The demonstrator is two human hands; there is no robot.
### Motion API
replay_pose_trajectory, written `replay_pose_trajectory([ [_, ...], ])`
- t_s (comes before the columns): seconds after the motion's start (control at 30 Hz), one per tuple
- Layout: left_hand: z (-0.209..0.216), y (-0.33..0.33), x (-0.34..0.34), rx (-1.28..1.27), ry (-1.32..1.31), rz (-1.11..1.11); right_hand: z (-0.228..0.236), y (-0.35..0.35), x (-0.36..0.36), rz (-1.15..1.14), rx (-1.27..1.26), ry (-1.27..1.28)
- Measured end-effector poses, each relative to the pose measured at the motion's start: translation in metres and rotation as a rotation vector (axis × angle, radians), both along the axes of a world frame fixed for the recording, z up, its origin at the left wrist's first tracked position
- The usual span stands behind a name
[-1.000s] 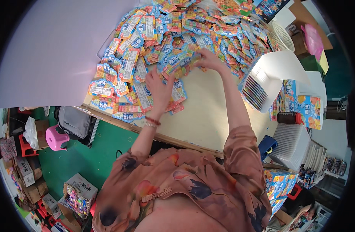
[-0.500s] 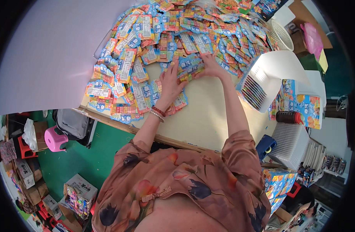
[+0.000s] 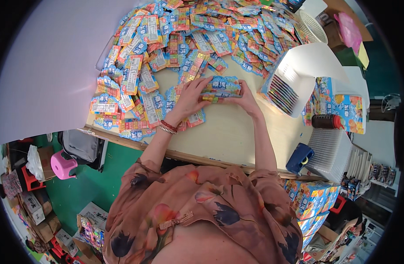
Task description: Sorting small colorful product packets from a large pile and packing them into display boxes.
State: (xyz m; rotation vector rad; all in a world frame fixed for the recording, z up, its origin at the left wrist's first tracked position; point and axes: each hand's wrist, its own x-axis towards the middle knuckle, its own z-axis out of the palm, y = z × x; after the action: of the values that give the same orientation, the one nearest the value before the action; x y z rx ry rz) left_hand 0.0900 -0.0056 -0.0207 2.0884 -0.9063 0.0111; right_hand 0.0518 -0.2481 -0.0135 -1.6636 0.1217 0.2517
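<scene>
Apparently to keep it level, left hand (image 3: pixel 192 97) and right hand (image 3: pixel 247 100), half-curled, grip opposite ends of a blue wavy-edged plastic packet (image 3: pixel 223 84), perhaps several stacked.

At upper centre, the packets (image 3: pixel 206 22) mix blue, orange and yellow. The brownish-pink shirt (image 3: pixel 243 198) at lower centre has dark floral patterning.

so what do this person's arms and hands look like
Both arms wear loose brownish-pink sleeves, left sleeve and right sleeve, part of a flower-printed top; the forearms are uncovered. The left grip is gloveless, with a reddish bracelet and a pale, silvery one at the wrist. The right grip is gloveless too, with no bracelet visible.
</scene>
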Motion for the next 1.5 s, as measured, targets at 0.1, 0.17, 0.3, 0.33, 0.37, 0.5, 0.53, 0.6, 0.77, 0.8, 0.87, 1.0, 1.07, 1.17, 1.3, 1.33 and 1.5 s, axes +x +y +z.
replay_pose_trajectory([
  [0.1, 0.003, 0.001, -0.008, 0.023, -0.033, -0.012, -0.01, 0.005, -0.02, -0.08, 0.106, -0.062],
  [0.17, 0.003, 0.001, -0.008, 0.045, -0.022, -0.029, -0.002, 0.012, -0.023, -0.081, 0.1, -0.077],
  [0.3, 0.001, -0.005, 0.0, 0.064, -0.172, -0.014, -0.005, 0.017, -0.018, -0.217, 0.04, 0.027],
  [0.33, -0.003, -0.008, 0.003, 0.013, -0.236, 0.034, -0.013, 0.019, -0.016, -0.294, 0.113, -0.024],
  [0.37, -0.013, -0.009, 0.01, 0.014, -0.24, 0.038, -0.012, 0.021, -0.014, -0.29, 0.115, -0.028],
  [0.5, -0.028, -0.019, 0.045, -0.494, 0.183, 0.542, -0.012, 0.023, -0.014, -0.343, 0.173, 0.003],
  [0.53, -0.037, -0.016, 0.059, -0.221, 0.169, 0.556, -0.013, 0.023, -0.014, -0.34, 0.166, -0.004],
  [0.6, -0.039, -0.02, 0.067, 0.188, 0.09, 0.583, -0.013, 0.021, -0.016, -0.345, 0.157, -0.004],
  [0.77, -0.042, -0.022, 0.09, 0.194, 0.293, 0.336, -0.015, 0.015, -0.034, -0.428, 0.173, 0.011],
  [0.8, -0.048, -0.018, 0.091, 0.108, 0.21, 0.332, -0.015, 0.013, -0.041, -0.464, 0.163, 0.001],
  [0.87, -0.048, -0.017, 0.087, -0.022, 0.194, 0.327, -0.012, 0.009, -0.055, -0.506, 0.153, -0.007],
  [1.0, -0.038, -0.008, 0.086, -0.153, 0.115, 0.256, -0.009, 0.004, -0.073, -0.588, 0.102, -0.015],
  [1.07, -0.022, -0.003, 0.081, -0.241, 0.44, 0.244, -0.008, 0.005, -0.076, -0.618, 0.071, -0.026],
  [1.17, 0.005, 0.003, 0.066, -0.448, 0.58, 0.176, -0.008, 0.008, -0.075, -0.665, 0.035, -0.079],
  [1.3, 0.023, 0.006, 0.02, -0.457, 0.464, 0.023, -0.006, 0.007, -0.072, -0.648, -0.071, -0.195],
  [1.33, 0.032, 0.003, 0.002, -0.393, 0.389, -0.099, -0.003, 0.006, -0.074, -0.613, -0.1, -0.219],
  [1.5, 0.005, -0.005, -0.069, -0.235, 0.265, -0.291, -0.001, 0.001, -0.097, -0.471, -0.125, -0.159],
])
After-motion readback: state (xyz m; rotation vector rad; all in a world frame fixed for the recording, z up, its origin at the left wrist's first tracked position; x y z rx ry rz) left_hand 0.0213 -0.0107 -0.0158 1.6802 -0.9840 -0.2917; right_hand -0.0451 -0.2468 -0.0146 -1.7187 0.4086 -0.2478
